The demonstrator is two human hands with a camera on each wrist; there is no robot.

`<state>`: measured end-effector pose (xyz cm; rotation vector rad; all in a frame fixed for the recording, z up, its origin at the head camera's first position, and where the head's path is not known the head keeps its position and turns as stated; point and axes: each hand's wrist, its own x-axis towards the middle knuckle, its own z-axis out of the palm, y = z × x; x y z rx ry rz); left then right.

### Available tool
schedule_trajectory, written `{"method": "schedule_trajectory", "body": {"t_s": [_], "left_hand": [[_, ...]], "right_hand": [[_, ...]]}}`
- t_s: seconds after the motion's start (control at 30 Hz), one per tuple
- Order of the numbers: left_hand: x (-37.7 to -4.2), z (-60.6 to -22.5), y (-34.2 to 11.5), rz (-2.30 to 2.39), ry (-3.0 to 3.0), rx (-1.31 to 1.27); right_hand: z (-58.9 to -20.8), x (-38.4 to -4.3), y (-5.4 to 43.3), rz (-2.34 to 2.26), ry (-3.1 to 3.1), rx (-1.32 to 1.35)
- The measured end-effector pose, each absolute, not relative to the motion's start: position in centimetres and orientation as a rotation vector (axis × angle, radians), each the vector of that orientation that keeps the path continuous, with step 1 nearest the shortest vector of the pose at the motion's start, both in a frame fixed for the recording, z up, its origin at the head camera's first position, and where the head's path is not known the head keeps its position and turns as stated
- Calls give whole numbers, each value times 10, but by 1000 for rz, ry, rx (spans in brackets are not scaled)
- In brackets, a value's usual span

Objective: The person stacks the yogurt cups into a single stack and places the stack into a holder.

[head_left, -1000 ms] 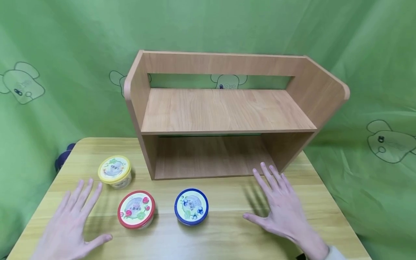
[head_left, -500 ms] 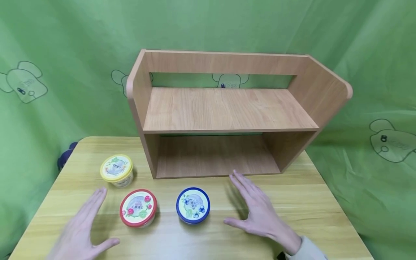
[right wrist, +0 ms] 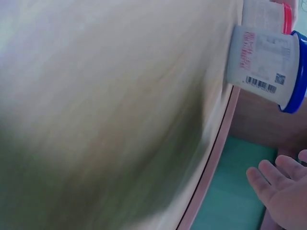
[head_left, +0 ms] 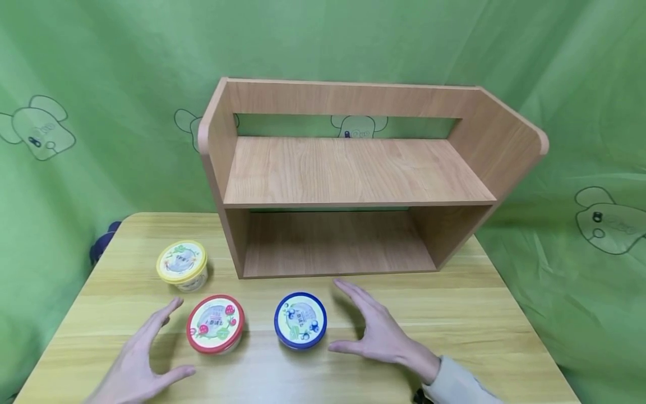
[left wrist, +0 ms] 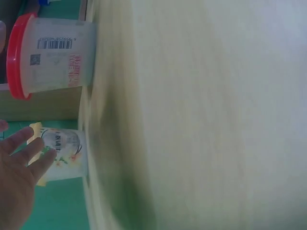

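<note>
Three lidded tubs stand on the table. One has a red lid with strawberries [head_left: 215, 324], another a blue lid with blueberries [head_left: 300, 320], and the third a yellow lid [head_left: 181, 262]. To the left of the red-lidded tub, my left hand [head_left: 138, 356] hovers with thumb and fingers spread apart, not touching it. On the far side, my right hand [head_left: 378, 331] is spread beside the blue-lidded tub, with a gap between them. In the left wrist view, the red-lidded tub [left wrist: 57, 55] shows a barcode; the right wrist view shows one on the blue-lidded tub [right wrist: 264, 64].
A wooden two-tier shelf [head_left: 358, 171] stands at the back of the table, behind the tubs. Green cloth [head_left: 323, 39] with printed cartoon figures hangs around the table. The wooden tabletop [head_left: 479, 314] extends to the right of my right hand.
Both hands have moved inward toward the tubs, the right one leftward and the left one rightward. Their fingers have drawn closer together. The tubs stay on the table.
</note>
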<state>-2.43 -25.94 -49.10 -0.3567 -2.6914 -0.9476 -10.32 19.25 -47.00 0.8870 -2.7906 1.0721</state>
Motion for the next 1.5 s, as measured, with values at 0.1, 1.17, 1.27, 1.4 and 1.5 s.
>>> {"method": "schedule_trajectory", "body": {"t_s": [0.1,1.17,1.27,1.4,1.5], "left_hand": [[-27,-496,-260,-1005,-2694,-354],[-47,-504,-243,-1205,-2744,-373],[-47,-506,-242,-1225,-2712,-388],[-47,-507,-240,-1238,-2698,-383],[-48,-507,-240,-1248,-2689,-382]], "right_hand": [[-474,-104,187,1116,-2808,905],[-484,-113,158,1441,-2911,917],[-484,-114,159,1455,-2907,926],[-484,-115,159,1484,-2905,928],[-484,-116,159,1507,-2906,918]]}}
